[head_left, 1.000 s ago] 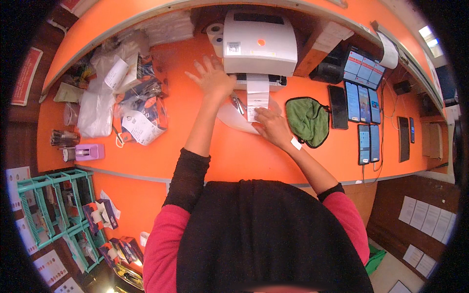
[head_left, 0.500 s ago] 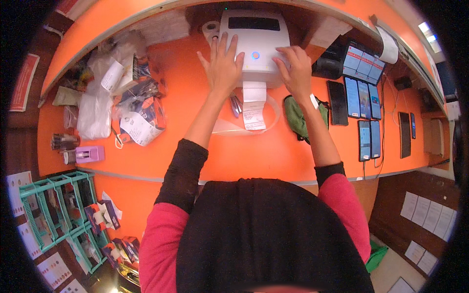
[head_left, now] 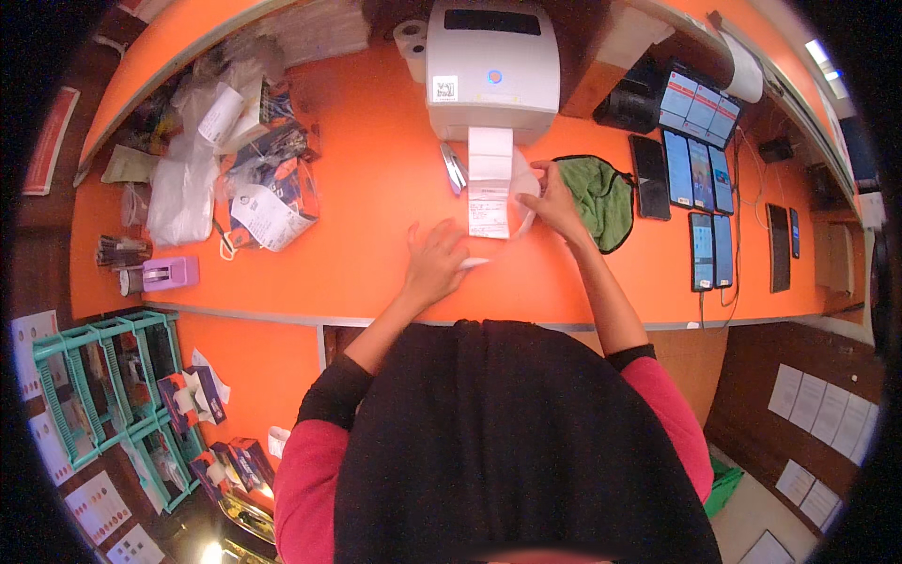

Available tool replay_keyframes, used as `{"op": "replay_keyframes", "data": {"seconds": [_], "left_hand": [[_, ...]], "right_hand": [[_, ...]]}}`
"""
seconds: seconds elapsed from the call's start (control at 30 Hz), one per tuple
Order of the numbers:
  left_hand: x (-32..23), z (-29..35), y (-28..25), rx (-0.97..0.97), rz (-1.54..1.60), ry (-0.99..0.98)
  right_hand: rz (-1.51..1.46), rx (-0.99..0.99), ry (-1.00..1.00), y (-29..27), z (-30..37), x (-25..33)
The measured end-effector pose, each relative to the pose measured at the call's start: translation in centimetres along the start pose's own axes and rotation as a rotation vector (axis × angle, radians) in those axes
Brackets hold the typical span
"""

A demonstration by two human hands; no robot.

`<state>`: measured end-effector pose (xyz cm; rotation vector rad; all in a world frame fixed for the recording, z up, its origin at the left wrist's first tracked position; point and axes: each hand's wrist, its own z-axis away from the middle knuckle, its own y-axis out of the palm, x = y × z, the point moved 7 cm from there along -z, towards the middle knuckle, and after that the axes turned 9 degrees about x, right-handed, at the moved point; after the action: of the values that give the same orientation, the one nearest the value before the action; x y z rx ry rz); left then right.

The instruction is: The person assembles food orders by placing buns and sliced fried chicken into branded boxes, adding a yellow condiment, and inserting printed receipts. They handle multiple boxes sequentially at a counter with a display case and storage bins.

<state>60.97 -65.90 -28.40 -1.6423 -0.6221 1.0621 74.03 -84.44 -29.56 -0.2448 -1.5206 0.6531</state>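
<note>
A white label printer (head_left: 540, 80) stands at the back of the orange counter, a strip of white labels (head_left: 490, 164) hanging from its front slot. Beside the labels curves a pale translucent strip (head_left: 526, 183). My right hand (head_left: 556, 202) is at the right side of this strip, thumb and forefinger bent around its edge. Smeared by motion, my left hand (head_left: 437, 268) is left of the label end, close to a small white strip end (head_left: 475, 263); its grip on that is unclear. A stapler (head_left: 453, 169) lies left of the labels. Next to my right hand sits a green pouch (head_left: 601, 202).
Several phones (head_left: 702, 249) and a tablet (head_left: 695, 117) line the right side, with cables (head_left: 742, 235). Plastic bags (head_left: 183, 211) and wrapped packages (head_left: 272, 207) crowd the left. A purple tape dispenser (head_left: 171, 274) is near the left edge; a teal rack (head_left: 103, 376) stands below.
Both hands have left the printer's top and come down toward me, the left to the label end, the right to the translucent strip. That strip's loop has shifted.
</note>
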Motion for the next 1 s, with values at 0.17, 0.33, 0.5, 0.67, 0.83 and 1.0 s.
{"op": "replay_keyframes", "data": {"seconds": [0.17, 0.33, 0.5, 0.67, 0.83, 1.0], "left_hand": [[-0.4, 0.7, 2.1, 0.362, 1.374, -0.317], [-1.2, 1.2, 2.2, 0.32, 1.904, -0.376], [2.1, 3.0, 4.4, 0.375, 1.502, -0.609], [3.2, 4.8, 5.3, 0.381, 1.197, -0.677], [4.0, 2.5, 3.6, 0.256, 0.977, -0.546], [3.3, -0.6, 0.3, 0.032, 1.394, -0.295]], "right_hand": [[0.021, -0.036, 0.048, -4.4, 0.8, 0.6], [-0.59, 0.017, 0.118, -5.4, 2.0, 1.2], [0.174, -0.064, -0.261, -1.6, 3.3, 4.2], [0.357, 0.006, -0.158, 2.0, 4.2, 3.3], [-0.032, 0.087, -0.057, 3.2, 3.8, 1.7], [-0.285, 0.507, 0.271, 4.2, 4.1, 2.7]]}}
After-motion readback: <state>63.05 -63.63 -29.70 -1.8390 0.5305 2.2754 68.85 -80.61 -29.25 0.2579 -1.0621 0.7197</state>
